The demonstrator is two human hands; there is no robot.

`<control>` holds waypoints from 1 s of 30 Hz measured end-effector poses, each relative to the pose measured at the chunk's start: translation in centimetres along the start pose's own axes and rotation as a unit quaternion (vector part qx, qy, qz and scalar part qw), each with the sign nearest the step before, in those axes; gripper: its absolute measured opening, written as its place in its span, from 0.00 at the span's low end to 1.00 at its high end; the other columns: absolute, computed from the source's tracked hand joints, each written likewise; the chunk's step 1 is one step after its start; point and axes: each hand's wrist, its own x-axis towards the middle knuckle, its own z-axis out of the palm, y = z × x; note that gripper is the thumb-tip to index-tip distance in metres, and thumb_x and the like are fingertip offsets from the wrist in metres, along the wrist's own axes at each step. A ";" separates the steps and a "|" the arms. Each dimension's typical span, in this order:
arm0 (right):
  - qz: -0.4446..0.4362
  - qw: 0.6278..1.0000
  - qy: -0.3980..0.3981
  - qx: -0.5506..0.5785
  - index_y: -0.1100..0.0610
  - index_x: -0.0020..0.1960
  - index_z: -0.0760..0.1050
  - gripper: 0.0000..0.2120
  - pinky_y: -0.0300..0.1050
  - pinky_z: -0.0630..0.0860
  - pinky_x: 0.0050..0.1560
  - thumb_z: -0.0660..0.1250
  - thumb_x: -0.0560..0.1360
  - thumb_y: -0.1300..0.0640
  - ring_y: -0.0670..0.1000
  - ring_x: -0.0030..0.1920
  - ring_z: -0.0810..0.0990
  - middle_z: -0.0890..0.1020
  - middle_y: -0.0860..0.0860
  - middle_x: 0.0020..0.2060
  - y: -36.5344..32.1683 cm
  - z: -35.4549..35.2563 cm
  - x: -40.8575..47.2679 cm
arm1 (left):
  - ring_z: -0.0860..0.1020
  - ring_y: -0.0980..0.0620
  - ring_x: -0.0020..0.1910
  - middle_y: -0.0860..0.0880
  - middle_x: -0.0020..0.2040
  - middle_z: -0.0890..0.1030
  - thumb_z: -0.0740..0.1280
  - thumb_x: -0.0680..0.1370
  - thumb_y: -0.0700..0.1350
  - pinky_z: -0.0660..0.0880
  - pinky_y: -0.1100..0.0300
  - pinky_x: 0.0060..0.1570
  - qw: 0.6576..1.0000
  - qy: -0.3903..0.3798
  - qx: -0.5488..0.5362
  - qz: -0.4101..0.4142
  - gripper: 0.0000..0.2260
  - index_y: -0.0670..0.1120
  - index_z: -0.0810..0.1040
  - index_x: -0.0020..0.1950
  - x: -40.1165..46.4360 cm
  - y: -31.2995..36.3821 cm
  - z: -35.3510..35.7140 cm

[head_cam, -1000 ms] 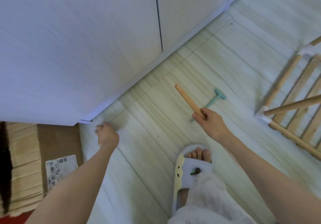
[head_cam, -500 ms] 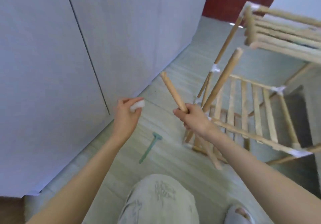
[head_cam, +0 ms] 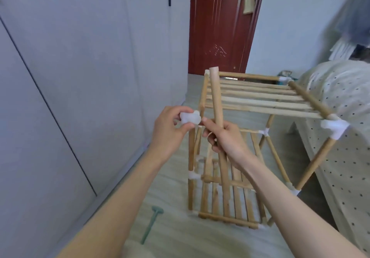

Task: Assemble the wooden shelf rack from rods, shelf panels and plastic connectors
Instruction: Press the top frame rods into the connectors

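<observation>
A partly built wooden shelf rack (head_cam: 260,101) stands on the floor ahead, with slatted shelves joined by white plastic connectors. My left hand (head_cam: 170,129) pinches a white plastic connector (head_cam: 190,117) just above the rack's near left post. My right hand (head_cam: 226,139) grips a loose wooden rod (head_cam: 216,97), held upright with its free end pointing up in front of the top shelf. The two hands are close together, the right thumb almost touching the connector.
A small teal plastic hammer (head_cam: 151,223) lies on the pale floor at lower left. White cabinet doors (head_cam: 70,77) run along the left. A bed with a dotted cover (head_cam: 340,107) stands right of the rack. A red door (head_cam: 220,27) is behind.
The view has risen from the floor to the rack. My left hand picked up a connector from the floor and brought it to the rod. My right hand turned the rod upright.
</observation>
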 end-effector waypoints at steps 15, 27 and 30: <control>0.039 0.998 0.039 0.019 0.59 0.52 0.77 0.06 0.35 0.63 0.20 0.63 0.78 0.60 0.47 0.26 0.68 0.76 0.51 0.35 1.4 -2.4 3.1 | 0.80 0.63 0.45 0.59 0.49 0.77 0.69 0.74 0.35 0.74 0.73 0.41 0.981 0.098 -0.148 -0.079 0.11 0.49 0.74 0.50 3.5 -1.0 2.9; 0.028 0.996 0.039 0.078 0.57 0.54 0.77 0.06 0.34 0.62 0.21 0.63 0.78 0.58 0.45 0.27 0.68 0.77 0.50 0.39 1.4 -1.0 5.2 | 0.79 0.56 0.50 0.50 0.55 0.77 0.69 0.73 0.34 0.75 0.72 0.45 0.993 0.088 -0.059 -0.048 0.13 0.49 0.73 0.50 4.2 -1.7 3.6; 0.017 0.995 0.042 0.086 0.58 0.54 0.78 0.08 0.34 0.61 0.21 0.63 0.78 0.58 0.45 0.27 0.68 0.77 0.50 0.38 1.3 -0.8 5.3 | 0.78 0.53 0.50 0.48 0.56 0.75 0.70 0.73 0.34 0.73 0.74 0.44 0.993 0.100 -0.047 -0.049 0.13 0.49 0.71 0.50 4.1 -1.9 3.6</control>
